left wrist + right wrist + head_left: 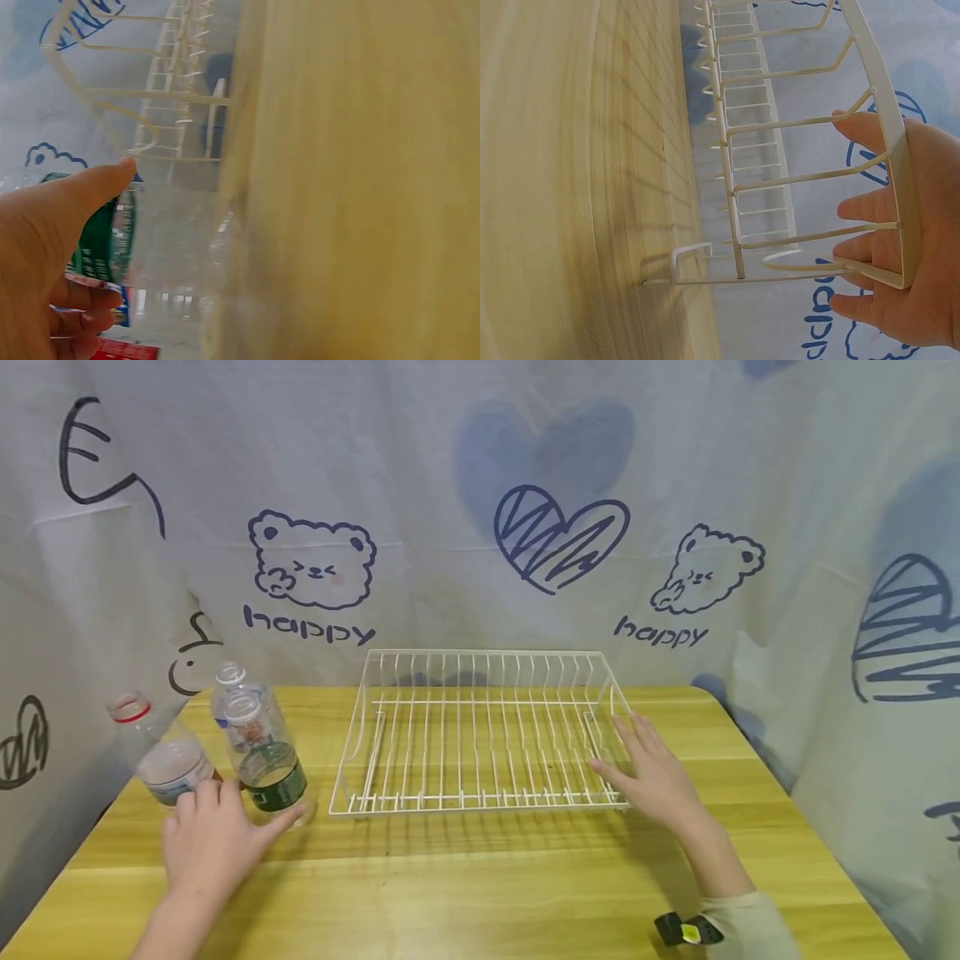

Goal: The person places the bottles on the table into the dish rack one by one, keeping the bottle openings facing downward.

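Note:
On the left of the table, a clear plastic bottle with a green label (277, 785) stands upright without a cap. My left hand (213, 839) is right at its near side, thumb spread to the right across its base and fingertips to its left. The left wrist view shows the green label (101, 244) between thumb and loosely bent fingers. A white wire dish rack (472, 806) sits in the middle. Over its right end is my right hand (656, 777), fingers spread and straight; in the right wrist view they overlap the rack's wire frame (904, 225).
Behind the green-labelled bottle is another clear bottle (231, 675). A clear bottle with a red neck ring (131, 708) stands farther left. A patterned cloth (435, 510) hangs behind the wooden table (480, 893). A black band (686, 931) is near the right sleeve.

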### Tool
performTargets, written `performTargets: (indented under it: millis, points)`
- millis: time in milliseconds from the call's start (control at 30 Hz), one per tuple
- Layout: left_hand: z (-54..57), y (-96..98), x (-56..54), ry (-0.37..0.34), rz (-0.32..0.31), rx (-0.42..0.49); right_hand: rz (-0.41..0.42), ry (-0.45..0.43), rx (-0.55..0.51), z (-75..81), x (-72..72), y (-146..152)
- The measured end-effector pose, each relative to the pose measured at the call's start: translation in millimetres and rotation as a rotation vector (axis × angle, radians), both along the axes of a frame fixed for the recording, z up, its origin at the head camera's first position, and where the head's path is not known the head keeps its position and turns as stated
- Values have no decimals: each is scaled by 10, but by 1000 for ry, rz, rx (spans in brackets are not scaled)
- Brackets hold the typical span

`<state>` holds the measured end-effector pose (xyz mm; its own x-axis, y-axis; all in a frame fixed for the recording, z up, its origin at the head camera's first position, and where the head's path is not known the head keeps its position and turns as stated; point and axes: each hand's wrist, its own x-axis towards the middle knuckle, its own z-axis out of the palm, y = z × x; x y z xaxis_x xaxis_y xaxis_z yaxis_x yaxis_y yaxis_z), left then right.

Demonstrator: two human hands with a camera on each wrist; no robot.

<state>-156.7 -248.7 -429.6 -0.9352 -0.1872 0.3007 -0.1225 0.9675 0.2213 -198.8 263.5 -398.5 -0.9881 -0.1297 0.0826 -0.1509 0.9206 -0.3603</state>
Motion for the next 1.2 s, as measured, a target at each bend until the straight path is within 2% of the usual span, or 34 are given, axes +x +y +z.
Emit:
performTargets:
  millis: [100,300,533,800,1200]
  points:
    - [-81,-11,5,-7,13,17,5,-2,1,-11,-8,-15]
    - [-173,-25,-12,-96,18,61,7,-4,1,-27,-20,-27]
    - [-198,-40,-84,-201,17,115,5,0,-2,-1,-16,-16]
    - [-208,-58,-155,-235,-6,148,-1,-3,-5,24,-11,7]
    - [-215,-105,-176,-288,-50,219,-5,-5,-2,-2,-2,-7]
